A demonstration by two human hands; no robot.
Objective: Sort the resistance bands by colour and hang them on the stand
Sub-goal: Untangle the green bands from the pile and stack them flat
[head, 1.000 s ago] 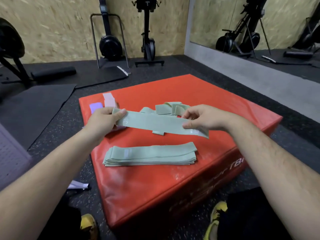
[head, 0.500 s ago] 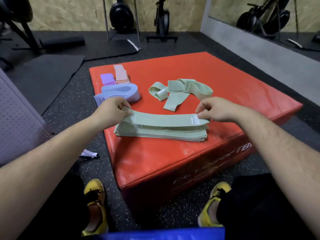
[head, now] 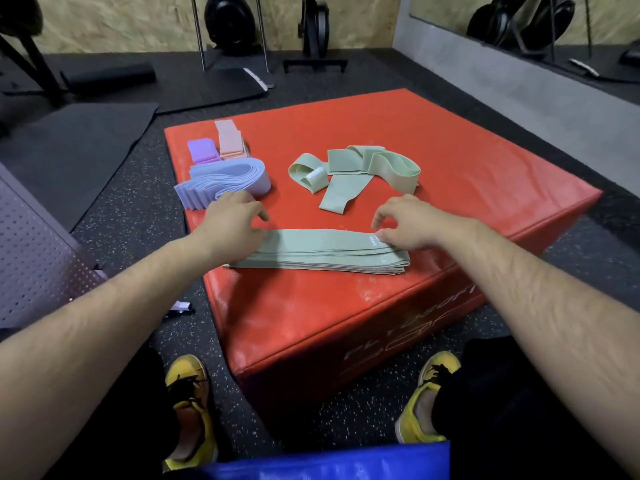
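Red vinyl-covered foam box: serving as the sorting surface on the gym floor, with every band in view lying on its top.
Flat stack of sage-green resistance bands: squared up near the front edge, top band laid level, both hands at its ends.
Loose tangle of sage-green loop bands: lying unsorted behind the stack, well apart from it, likely next for flattening.
Fanned pile of pale lavender bands: gathered by colour at the box's left edge.
Folded pink bands: grouped at the far left corner, just beside the purple.
Small folded purple bands: grouped there too.
Progress: colour sorting judged mostly done; nothing hung, and no stand clearly identifiable in view.
Left hand: resting over the green stack's left end, fingers bent; grip impossible to judge, pinch or mere touch hidden by the hand itself.
Right hand: grip apart, fingers arched and spread, thumb tip touching the top band beside its white label.
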